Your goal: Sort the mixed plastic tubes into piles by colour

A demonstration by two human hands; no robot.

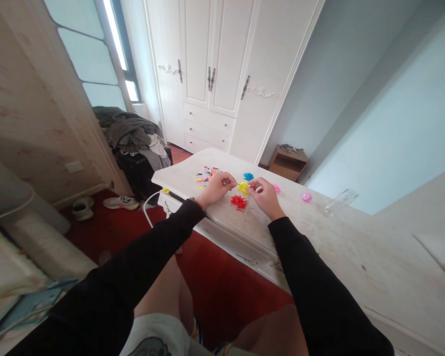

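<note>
My left hand is closed in a pinch, with a thin dark strand sticking out from its fingertips. My right hand is also pinched, just right of the yellow pile; what its fingertips hold is too small to make out. The piles look like small elastic bands. Red ones lie nearest the table's front edge, blue ones behind the yellow. Partly behind my right hand is a pink pile. Beyond my left hand, mixed-colour pieces are scattered, partly hidden by it.
The white table stretches away to the right. On it are a pinkish-purple bundle and a clear container. A white cable hangs at the left edge. Behind stand a wardrobe and a heap of clothes.
</note>
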